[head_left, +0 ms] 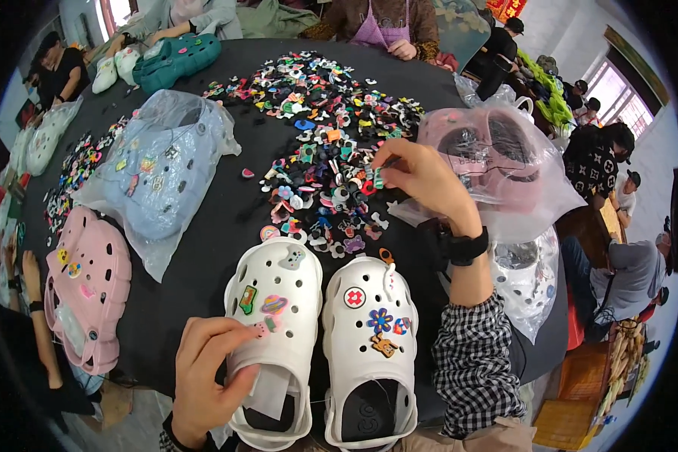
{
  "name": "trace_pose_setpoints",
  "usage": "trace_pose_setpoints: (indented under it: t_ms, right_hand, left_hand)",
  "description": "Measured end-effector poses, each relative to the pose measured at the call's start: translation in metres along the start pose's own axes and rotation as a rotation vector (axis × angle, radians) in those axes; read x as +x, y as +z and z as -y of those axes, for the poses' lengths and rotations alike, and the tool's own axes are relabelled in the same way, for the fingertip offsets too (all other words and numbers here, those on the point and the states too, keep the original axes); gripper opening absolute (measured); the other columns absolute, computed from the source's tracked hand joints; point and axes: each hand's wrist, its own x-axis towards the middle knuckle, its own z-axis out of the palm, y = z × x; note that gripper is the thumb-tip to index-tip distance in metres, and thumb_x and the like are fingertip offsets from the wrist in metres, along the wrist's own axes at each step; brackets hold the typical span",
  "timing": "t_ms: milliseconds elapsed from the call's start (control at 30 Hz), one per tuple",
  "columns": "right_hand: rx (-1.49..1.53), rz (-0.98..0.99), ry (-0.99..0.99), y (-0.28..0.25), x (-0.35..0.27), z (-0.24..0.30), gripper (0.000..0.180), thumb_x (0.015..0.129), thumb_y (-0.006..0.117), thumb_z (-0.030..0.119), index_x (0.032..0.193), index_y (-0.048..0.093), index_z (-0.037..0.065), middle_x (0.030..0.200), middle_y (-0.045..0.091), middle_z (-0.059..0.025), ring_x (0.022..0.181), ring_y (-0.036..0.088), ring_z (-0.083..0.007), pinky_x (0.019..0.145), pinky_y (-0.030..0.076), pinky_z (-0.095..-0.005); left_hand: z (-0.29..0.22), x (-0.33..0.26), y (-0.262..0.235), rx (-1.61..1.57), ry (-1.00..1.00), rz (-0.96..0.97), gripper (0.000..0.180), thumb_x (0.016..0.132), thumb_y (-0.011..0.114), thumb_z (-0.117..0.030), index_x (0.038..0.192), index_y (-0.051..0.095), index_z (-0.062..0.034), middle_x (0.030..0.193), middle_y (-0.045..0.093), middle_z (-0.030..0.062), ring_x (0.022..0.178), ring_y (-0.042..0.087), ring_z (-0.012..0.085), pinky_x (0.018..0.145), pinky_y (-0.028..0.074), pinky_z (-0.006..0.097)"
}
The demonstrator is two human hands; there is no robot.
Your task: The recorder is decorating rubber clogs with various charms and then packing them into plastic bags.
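Observation:
Two white clogs stand side by side at the table's near edge. The left white clog [275,260] carries a grey game-controller charm, a green one, a planet charm and more. On the right white clog [354,331] sit a red-and-white round charm, a blue flower and a brown figure. My left hand [207,369] grips the left clog at its opening, thumb inside, fingertips on top beside a small pink charm [260,329]. Over the pile of loose charms [324,162], my right hand [429,177] pinches a small green charm [378,178]; its details are partly hidden by the fingers.
Bagged blue clogs [154,169] lie left of the pile, bagged pink clogs [497,151] right. A pink clog [90,290] rests at the left edge, a bagged white clog [523,279] beside my right forearm. Dark green clogs [177,62] stand far left. Other people sit around the black table [203,264].

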Motion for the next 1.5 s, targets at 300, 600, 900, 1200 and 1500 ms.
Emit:
trace_pose_setpoints:
  t_ms: [300, 600, 900, 1200, 1500]
  right_hand:
    - [0.443, -0.002, 0.166, -0.005, 0.000, 0.016, 0.016, 0.095, 0.054, -0.005, 0.110, 0.056, 0.000, 0.104, 0.059, -0.0041, 0.088, 0.068, -0.0141, 0.075, 0.058, -0.0247]
    - [0.473, -0.010, 0.005, -0.017, -0.003, 0.024, 0.020, 0.097, 0.052, -0.005, 0.116, 0.057, 0.001, 0.113, 0.058, -0.0038, 0.099, 0.060, -0.0094, 0.086, 0.057, -0.0290]
    - [0.617, -0.219, -0.051, -0.042, -0.019, 0.054, 0.023, 0.097, 0.058, 0.005, 0.120, 0.060, 0.001, 0.116, 0.062, -0.0058, 0.093, 0.063, -0.0094, 0.084, 0.053, -0.0244]
    - [0.755, -0.257, -0.183, -0.053, -0.024, 0.053, 0.027, 0.098, 0.059, 0.007, 0.124, 0.057, 0.000, 0.113, 0.063, -0.0073, 0.087, 0.062, -0.0092, 0.080, 0.053, -0.0225]
    - [0.785, -0.136, -0.124, -0.037, -0.018, 0.060, 0.026, 0.097, 0.060, 0.005, 0.122, 0.060, 0.000, 0.112, 0.064, -0.0079, 0.087, 0.063, -0.0098, 0.080, 0.053, -0.0237]
  left_hand:
    - [0.002, -0.002, 0.000, 0.056, 0.091, -0.017, 0.039, 0.065, 0.078, -0.004, 0.103, 0.074, -0.0039, 0.106, 0.068, 0.0120, 0.088, 0.063, 0.0267, 0.078, 0.051, 0.037]
    - [0.002, -0.007, 0.001, 0.099, 0.164, -0.099, 0.034, 0.068, 0.083, -0.003, 0.100, 0.074, -0.0049, 0.096, 0.065, 0.0062, 0.080, 0.064, 0.0245, 0.066, 0.054, 0.034]
    - [0.001, -0.008, 0.001, 0.105, 0.152, -0.123, 0.030, 0.068, 0.084, -0.004, 0.095, 0.071, -0.0039, 0.092, 0.063, 0.0070, 0.078, 0.064, 0.0253, 0.065, 0.054, 0.035]
    - [-0.005, -0.005, -0.003, 0.064, -0.046, -0.011, 0.051, 0.072, 0.077, -0.007, 0.121, 0.066, 0.0007, 0.117, 0.059, 0.0159, 0.100, 0.059, 0.0293, 0.086, 0.051, 0.038]
    - [-0.003, -0.001, -0.005, 0.038, -0.019, 0.070, 0.055, 0.069, 0.074, -0.005, 0.124, 0.068, -0.0029, 0.116, 0.059, 0.0122, 0.104, 0.054, 0.0276, 0.089, 0.047, 0.036]
